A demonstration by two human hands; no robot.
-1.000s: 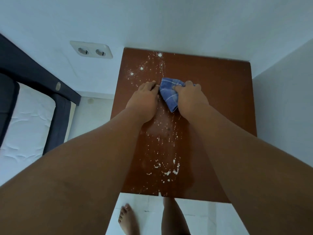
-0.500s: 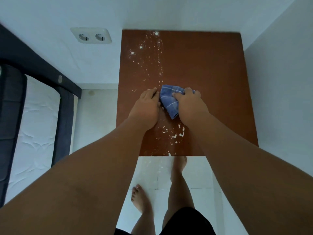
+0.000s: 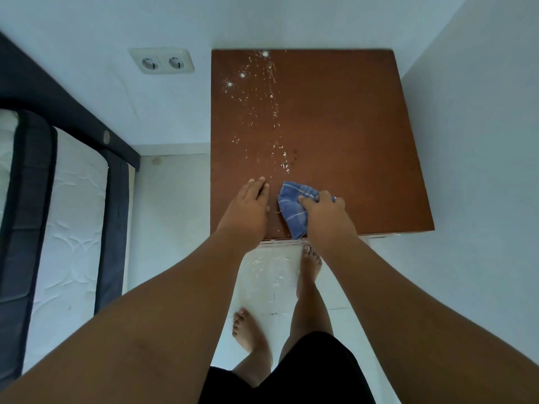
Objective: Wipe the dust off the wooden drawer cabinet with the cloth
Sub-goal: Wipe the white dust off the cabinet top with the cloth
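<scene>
The brown wooden cabinet top (image 3: 350,126) fills the middle of the head view, set into a corner of white walls. A streak of white dust (image 3: 271,106) runs down its left-centre. My right hand (image 3: 323,217) grips a bunched blue checked cloth (image 3: 293,211) and presses it on the top near the front edge. My left hand (image 3: 248,211) rests flat on the wood just left of the cloth, fingers straight. White dust (image 3: 271,272) lies on the floor tiles below the front edge.
A double wall socket (image 3: 162,61) sits left of the cabinet. A mattress in a dark frame (image 3: 58,214) stands at the left. My bare feet (image 3: 248,330) stand on the white tiles in front of the cabinet.
Both hands have drawn the cloth back toward the front edge. The dust that lay near the front of the top is gone from the wood, and powder now shows on the floor.
</scene>
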